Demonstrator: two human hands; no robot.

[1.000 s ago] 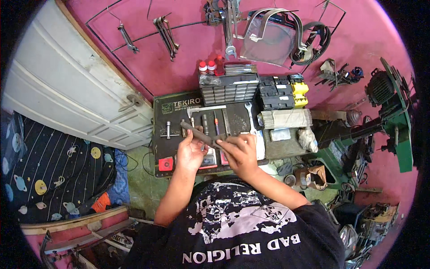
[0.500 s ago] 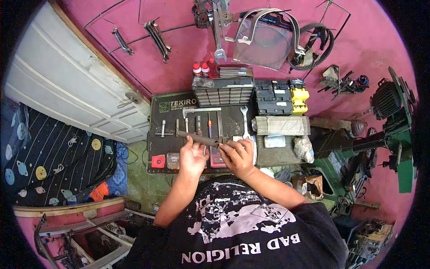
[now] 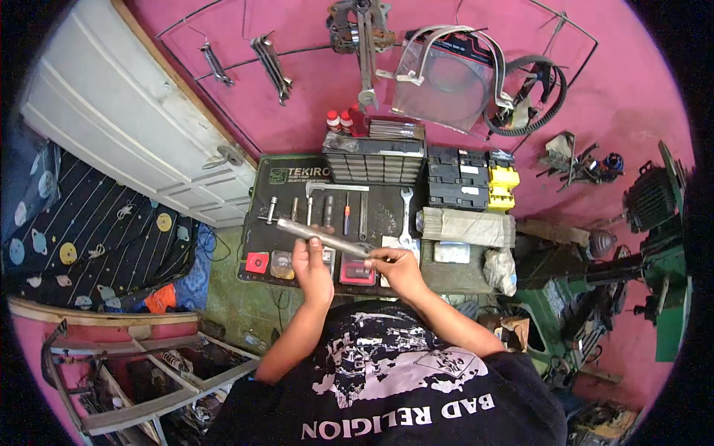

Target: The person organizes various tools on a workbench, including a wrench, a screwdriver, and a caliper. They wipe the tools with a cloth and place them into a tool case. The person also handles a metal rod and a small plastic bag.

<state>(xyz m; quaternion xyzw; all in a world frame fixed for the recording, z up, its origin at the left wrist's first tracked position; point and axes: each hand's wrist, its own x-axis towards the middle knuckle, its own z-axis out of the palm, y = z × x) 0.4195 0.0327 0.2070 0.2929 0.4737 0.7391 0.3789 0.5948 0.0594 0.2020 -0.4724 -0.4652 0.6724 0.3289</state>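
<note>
Presently, two-handed handling of a tube-like metal part (image 3: 323, 238)

Your left hand (image 3: 315, 271) grips it near mid-length; your right hand (image 3: 396, 269) pinches its right end, fingers closed; the part slants over the dark work mat (image 3: 256, 182). Judged as a turning or looking-over step; the next move likely calls for steady support from both hands

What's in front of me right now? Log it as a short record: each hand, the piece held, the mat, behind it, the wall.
Left hand: holding grey metal rod near its middle
Right hand: fingers at the rod's right end
Rod position: slanted above the mat, left end farther from body
Dark mat: screwdriver, large wrench, red square case
Behind: drawer cabinet, yellow bins
Pink wall: hanging wrenches
</note>
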